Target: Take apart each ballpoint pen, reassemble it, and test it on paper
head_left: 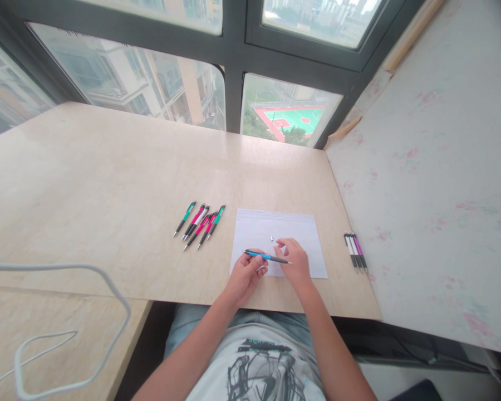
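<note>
A blue pen (254,254) with a dark grip lies across my left hand (247,272), held between thumb and fingers. Its thin tip points right, passing in front of my right hand (294,260). The thumb and forefinger of that hand are apart, with nothing visible between them; I cannot tell whether it touches the pen. Under both hands is a white sheet of paper (250,225) with faint writing along its top. A small silver piece (271,238) rests on the sheet, just beyond my right fingertips.
Left of the paper lie several pens (199,227) in green, pink and white. Another group of pens (356,252), white and purple, sits by the wallpapered wall (434,195) on the right. A white cable (104,273) loops at lower left. Windows border the table's far side.
</note>
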A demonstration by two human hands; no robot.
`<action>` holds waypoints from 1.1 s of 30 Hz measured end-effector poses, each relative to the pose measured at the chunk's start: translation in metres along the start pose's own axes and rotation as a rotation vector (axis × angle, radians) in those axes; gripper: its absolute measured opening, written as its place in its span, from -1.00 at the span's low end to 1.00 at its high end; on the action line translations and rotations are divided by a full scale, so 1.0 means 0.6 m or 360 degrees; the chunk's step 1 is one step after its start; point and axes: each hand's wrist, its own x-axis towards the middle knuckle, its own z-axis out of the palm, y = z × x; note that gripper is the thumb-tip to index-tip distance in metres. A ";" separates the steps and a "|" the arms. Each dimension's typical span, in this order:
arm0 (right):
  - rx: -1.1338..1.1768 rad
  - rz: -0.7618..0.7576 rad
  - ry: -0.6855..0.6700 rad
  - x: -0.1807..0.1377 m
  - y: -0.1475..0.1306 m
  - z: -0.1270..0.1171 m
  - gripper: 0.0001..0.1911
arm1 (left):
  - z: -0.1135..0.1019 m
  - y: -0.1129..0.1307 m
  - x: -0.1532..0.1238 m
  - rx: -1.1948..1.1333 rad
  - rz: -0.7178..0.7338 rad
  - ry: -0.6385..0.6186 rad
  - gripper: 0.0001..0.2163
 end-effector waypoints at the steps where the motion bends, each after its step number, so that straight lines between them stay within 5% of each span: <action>1: -0.0086 0.0016 -0.0010 0.012 -0.002 0.004 -0.78 | 0.000 0.000 0.000 -0.0003 0.0002 -0.0003 -0.75; 9: -0.0415 -0.0005 -0.0229 0.043 -0.019 0.025 -0.79 | -0.006 -0.005 0.002 -0.0009 0.0030 -0.0043 -0.81; 16: 0.0212 -0.0014 -0.0250 0.001 0.006 -0.021 -0.77 | 0.003 0.002 -0.001 -0.0011 0.0002 0.0005 -0.79; 25: 0.0993 0.0499 -0.0058 -0.073 0.009 -0.104 -0.77 | 0.002 0.003 -0.001 -0.0007 -0.0018 0.0038 -0.78; 33: 0.1315 0.0490 -0.0089 -0.084 -0.024 -0.109 -0.80 | 0.003 0.002 -0.001 0.0018 -0.0002 0.0044 -0.78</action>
